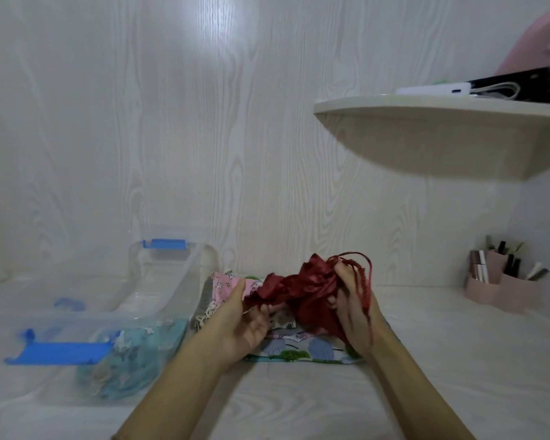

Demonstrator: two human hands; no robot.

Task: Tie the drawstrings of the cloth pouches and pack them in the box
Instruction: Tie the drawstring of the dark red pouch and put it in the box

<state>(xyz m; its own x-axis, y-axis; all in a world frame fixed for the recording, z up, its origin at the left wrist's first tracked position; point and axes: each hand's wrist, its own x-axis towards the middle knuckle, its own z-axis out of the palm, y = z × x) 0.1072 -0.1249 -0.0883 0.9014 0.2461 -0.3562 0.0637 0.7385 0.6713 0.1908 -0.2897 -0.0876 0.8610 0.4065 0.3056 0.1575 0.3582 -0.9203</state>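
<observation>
Hands on red pouch [302, 289] above pile [299, 347], table middle: left hand [245, 322] pinches fabric, right hand [353, 315] grips neck, drawstrings [367, 290] draped over it. Risk: cords snag, knot ends slack. Box [185, 268] near left edge.

Both forearms [185, 376] are being held forward. The red pouch [299, 290] is being pinched at the fingertips of the left hand [246, 322] and gripped inside the curled fingers of the right hand [353, 309].

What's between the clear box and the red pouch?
Head view: a heap of printed pouches, pink one uppermost, and the left hand gripping the red pouch.
</observation>
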